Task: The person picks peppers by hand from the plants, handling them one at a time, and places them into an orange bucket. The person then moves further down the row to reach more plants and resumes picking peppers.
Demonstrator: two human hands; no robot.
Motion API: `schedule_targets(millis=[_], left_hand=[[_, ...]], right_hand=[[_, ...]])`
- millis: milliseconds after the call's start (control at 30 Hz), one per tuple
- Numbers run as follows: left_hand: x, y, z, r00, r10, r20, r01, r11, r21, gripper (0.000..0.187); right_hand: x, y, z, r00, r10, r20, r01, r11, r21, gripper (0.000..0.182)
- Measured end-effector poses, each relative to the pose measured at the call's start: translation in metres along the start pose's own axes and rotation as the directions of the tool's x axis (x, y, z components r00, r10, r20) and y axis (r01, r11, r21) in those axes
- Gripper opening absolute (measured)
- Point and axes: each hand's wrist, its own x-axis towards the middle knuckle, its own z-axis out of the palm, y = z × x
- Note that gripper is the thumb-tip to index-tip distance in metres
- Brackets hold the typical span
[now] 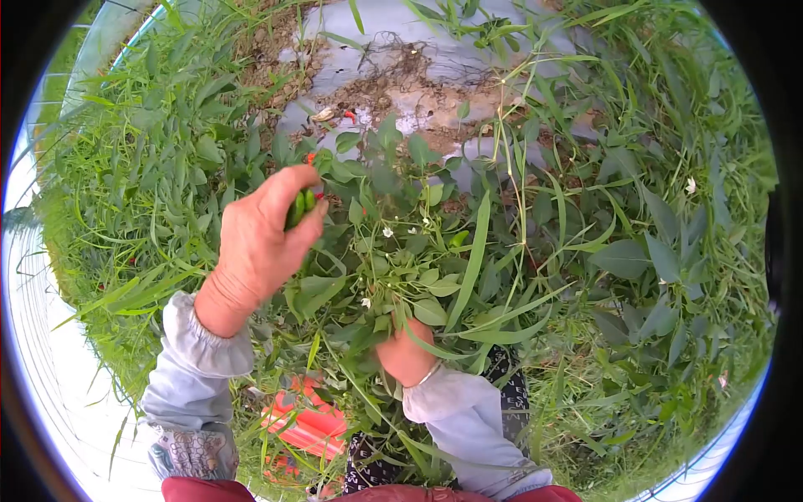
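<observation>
My left hand [269, 234] is closed around several green chili peppers [299, 207], whose ends poke out between thumb and fingers. Bits of red show right by its fingertips. Lower down, my right hand [406, 351] reaches into the leafy stems of a pepper plant [410, 276]. Leaves cover its fingers, so their grip is hidden. This plant bears small white flowers [387, 232], and a light green pepper [458, 239] shows among its leaves.
An orange-red container [308, 422] stands low in the grass by my legs. Grey plastic sheeting [360, 42] with soil on it lies ahead. A red pepper [350, 116] rests on it. Tall grass and pepper plants crowd both sides; long blades cross in front of my right arm.
</observation>
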Motion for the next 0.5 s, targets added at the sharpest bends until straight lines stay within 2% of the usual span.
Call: schedule_targets(millis=[33, 67, 100, 133, 167, 267, 333, 367, 433, 467, 500], left_hand=[[0.015, -0.011, -0.005, 0.972, -0.231, 0.033, 0.234, 0.962, -0.139, 0.022], [0.032, -0.036, -0.001, 0.948, -0.319, 0.003, 0.300, 0.891, -0.341, 0.016], [0.055, -0.035, -0.010, 0.860, -0.494, 0.132, 0.499, 0.756, -0.424, 0.016], [0.073, -0.043, -0.010, 0.839, -0.513, 0.181, 0.530, 0.695, -0.486, 0.021], [0.091, -0.057, -0.005, 0.837, -0.491, 0.241, 0.543, 0.694, -0.473, 0.025], [0.130, -0.089, 0.022, 0.809, -0.513, 0.289, 0.588, 0.702, -0.402, 0.025], [0.138, -0.108, 0.051, 0.600, -0.642, 0.478, 0.800, 0.467, -0.377, 0.025], [0.138, -0.115, 0.061, 0.601, -0.639, 0.480, 0.799, 0.467, -0.379, 0.025], [0.137, -0.124, 0.077, 0.423, -0.688, 0.590, 0.845, 0.535, 0.018, 0.022], [0.134, -0.121, 0.081, 0.422, -0.685, 0.595, 0.844, 0.536, 0.018, 0.022], [0.130, -0.118, 0.084, 0.379, -0.671, 0.637, 0.830, 0.550, 0.086, 0.020]], right_hand=[[-0.001, 0.003, 0.001, 0.997, 0.063, 0.050, -0.063, 0.998, -0.007, 0.034], [-0.001, 0.003, 0.002, 0.996, 0.069, 0.051, -0.069, 0.998, -0.004, 0.034], [-0.001, 0.002, 0.002, 0.999, 0.029, 0.024, -0.029, 0.999, 0.024, 0.033], [0.000, 0.002, 0.002, 1.000, -0.012, -0.006, 0.013, 0.999, 0.049, 0.031], [-0.001, 0.002, 0.001, 1.000, -0.011, -0.006, 0.011, 0.999, 0.044, 0.031], [-0.002, 0.002, 0.002, 0.997, 0.070, 0.037, -0.072, 0.995, 0.065, 0.029], [-0.001, 0.002, 0.004, 0.999, -0.007, -0.040, 0.009, 0.999, 0.052, 0.027], [-0.001, 0.004, 0.005, 0.999, -0.005, -0.043, 0.007, 0.999, 0.049, 0.027], [-0.003, 0.010, 0.006, 1.000, -0.020, -0.018, 0.020, 1.000, 0.009, 0.026], [-0.004, 0.010, 0.005, 1.000, -0.015, -0.020, 0.016, 1.000, 0.007, 0.026], [-0.004, 0.008, 0.004, 0.999, 0.042, 0.033, -0.043, 0.999, 0.010, 0.025]])
